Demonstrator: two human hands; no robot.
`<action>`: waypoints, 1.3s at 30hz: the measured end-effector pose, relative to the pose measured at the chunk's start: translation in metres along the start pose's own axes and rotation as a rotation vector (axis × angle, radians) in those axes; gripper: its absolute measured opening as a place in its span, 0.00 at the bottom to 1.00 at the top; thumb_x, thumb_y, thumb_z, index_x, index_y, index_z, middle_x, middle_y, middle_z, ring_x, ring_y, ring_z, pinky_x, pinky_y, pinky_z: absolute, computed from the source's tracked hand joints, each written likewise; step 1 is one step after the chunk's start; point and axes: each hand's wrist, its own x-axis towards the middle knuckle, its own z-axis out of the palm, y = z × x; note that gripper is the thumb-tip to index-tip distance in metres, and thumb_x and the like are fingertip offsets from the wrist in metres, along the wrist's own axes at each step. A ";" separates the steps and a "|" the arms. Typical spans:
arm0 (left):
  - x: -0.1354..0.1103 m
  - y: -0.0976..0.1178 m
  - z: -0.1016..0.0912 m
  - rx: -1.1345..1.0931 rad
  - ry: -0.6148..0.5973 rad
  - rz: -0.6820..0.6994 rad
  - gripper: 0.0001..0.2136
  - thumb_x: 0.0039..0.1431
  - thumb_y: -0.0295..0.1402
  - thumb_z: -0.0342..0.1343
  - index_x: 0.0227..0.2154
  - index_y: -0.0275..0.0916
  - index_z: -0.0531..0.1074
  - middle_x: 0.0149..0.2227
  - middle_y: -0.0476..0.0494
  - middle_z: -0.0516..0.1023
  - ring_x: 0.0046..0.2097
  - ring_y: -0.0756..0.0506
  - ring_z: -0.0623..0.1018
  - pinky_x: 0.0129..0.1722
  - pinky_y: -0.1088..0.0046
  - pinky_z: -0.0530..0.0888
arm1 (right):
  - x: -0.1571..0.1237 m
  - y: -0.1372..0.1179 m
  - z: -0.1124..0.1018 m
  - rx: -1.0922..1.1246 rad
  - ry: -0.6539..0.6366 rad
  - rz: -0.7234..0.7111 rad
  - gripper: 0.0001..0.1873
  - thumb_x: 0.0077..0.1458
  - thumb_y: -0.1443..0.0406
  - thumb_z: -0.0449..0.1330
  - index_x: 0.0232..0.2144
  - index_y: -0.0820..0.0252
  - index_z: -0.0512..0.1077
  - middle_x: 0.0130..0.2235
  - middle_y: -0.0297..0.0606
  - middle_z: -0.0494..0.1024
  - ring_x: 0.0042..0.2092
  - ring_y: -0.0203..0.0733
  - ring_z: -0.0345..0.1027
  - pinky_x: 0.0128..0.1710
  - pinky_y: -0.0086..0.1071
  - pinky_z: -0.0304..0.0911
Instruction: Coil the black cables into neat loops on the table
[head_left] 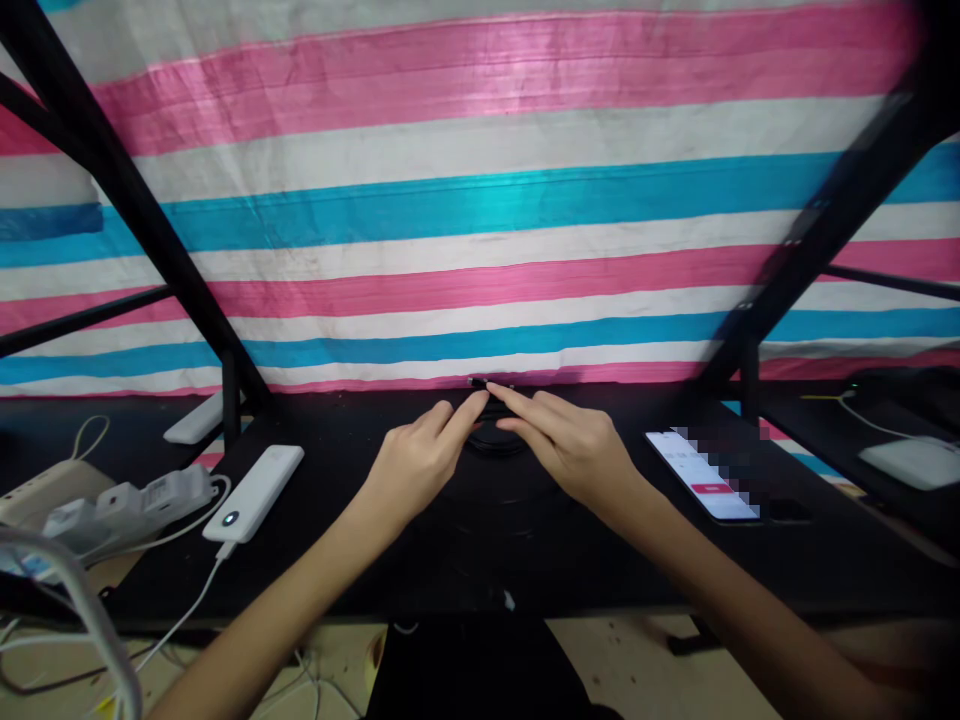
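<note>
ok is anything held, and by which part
The left hand and right hand have fingertips at the far side of a coiled black cable, near its plug; whether they grip or only touch it cannot be told.

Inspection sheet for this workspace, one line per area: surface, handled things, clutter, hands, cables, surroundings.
Surface: black tabletop, small pale mark near its front edge.
Handled things: coiled black cable at the table's far side.
Clutter: white power bank with lit display, left; phone, screen on, right.
Hands: left hand and right hand meet at the coil; grip unclear.
Cables: white cable plugged into the power bank.
Surroundings: striped sheet behind, black frame bars both sides.
</note>
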 end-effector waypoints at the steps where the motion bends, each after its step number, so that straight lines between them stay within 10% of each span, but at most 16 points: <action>1: 0.001 0.000 0.002 -0.001 -0.010 -0.030 0.14 0.63 0.30 0.47 0.50 0.35 0.68 0.29 0.46 0.77 0.27 0.51 0.77 0.22 0.81 0.70 | 0.001 0.001 0.003 0.056 0.009 0.042 0.19 0.63 0.61 0.50 0.49 0.64 0.73 0.30 0.39 0.77 0.29 0.35 0.70 0.29 0.27 0.62; 5: 0.002 -0.006 0.011 -0.063 -0.061 -0.149 0.13 0.63 0.31 0.46 0.45 0.37 0.72 0.29 0.43 0.78 0.28 0.49 0.77 0.23 0.79 0.69 | 0.009 0.001 0.008 0.358 -0.010 0.278 0.15 0.59 0.59 0.55 0.40 0.61 0.76 0.34 0.39 0.79 0.34 0.39 0.71 0.35 0.31 0.65; 10: -0.006 -0.027 0.013 -0.304 0.011 -0.501 0.10 0.56 0.25 0.47 0.37 0.39 0.72 0.28 0.46 0.75 0.28 0.50 0.74 0.28 0.78 0.68 | 0.005 0.008 0.006 0.795 -0.325 0.600 0.14 0.55 0.54 0.57 0.32 0.60 0.72 0.22 0.31 0.68 0.23 0.33 0.61 0.23 0.28 0.58; 17: 0.001 -0.045 0.016 -1.302 -0.004 -1.219 0.10 0.55 0.39 0.55 0.25 0.38 0.64 0.15 0.60 0.48 0.14 0.58 0.48 0.12 0.84 0.44 | -0.029 0.015 0.031 1.205 -0.262 0.810 0.23 0.61 0.52 0.48 0.21 0.60 0.62 0.22 0.31 0.67 0.32 0.36 0.70 0.39 0.32 0.64; 23: 0.005 -0.021 0.017 -1.793 -0.104 -1.191 0.14 0.51 0.35 0.61 0.24 0.38 0.60 0.16 0.61 0.46 0.16 0.58 0.49 0.13 0.84 0.51 | -0.023 0.009 0.033 1.603 0.147 1.116 0.20 0.53 0.50 0.57 0.24 0.57 0.58 0.12 0.17 0.48 0.11 0.27 0.43 0.15 0.28 0.63; 30: -0.005 0.027 0.033 -1.828 0.042 -1.245 0.10 0.55 0.35 0.59 0.34 0.39 0.64 0.19 0.56 0.60 0.31 0.54 0.71 0.33 0.82 0.67 | -0.013 0.002 0.040 1.673 0.489 1.223 0.20 0.51 0.51 0.60 0.25 0.57 0.58 0.13 0.18 0.47 0.14 0.26 0.41 0.18 0.25 0.63; 39: 0.009 0.001 0.022 -1.764 0.377 -1.263 0.13 0.61 0.43 0.50 0.27 0.39 0.62 0.12 0.61 0.48 0.11 0.58 0.46 0.10 0.82 0.47 | -0.017 -0.001 0.033 1.663 0.034 0.959 0.21 0.55 0.51 0.55 0.22 0.57 0.55 0.18 0.23 0.54 0.21 0.31 0.59 0.36 0.36 0.67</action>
